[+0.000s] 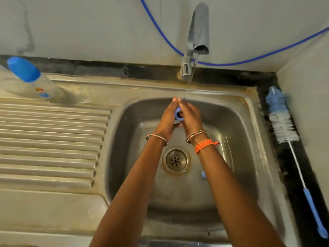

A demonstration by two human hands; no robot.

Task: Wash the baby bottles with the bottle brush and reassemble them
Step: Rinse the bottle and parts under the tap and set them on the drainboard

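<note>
Blue bottle ring [178, 114] held between both hands over the sink [249, 139], just under and slightly short of the thin stream from the tap [195, 38]. Ring turned on edge, its open hole facing back toward the camera, its axis running roughly from wall to viewer. Left hand [168, 120] cupped against the ring's left side, right hand [191, 118] against its right side, both about equally near. Fingers [175, 100] of both hands curled round the ring and meeting above it, fingertips touching the water; ring sitting low between the palms, below the fingertips. Brush [283, 120] lying apart on the dark ledge right of the sink, bristles toward the wall, nearer the right hand. Capped bottle [32, 77] lying far left on the table. Small blue part [203, 174] on the sink floor beside the drain [176, 160].
</note>
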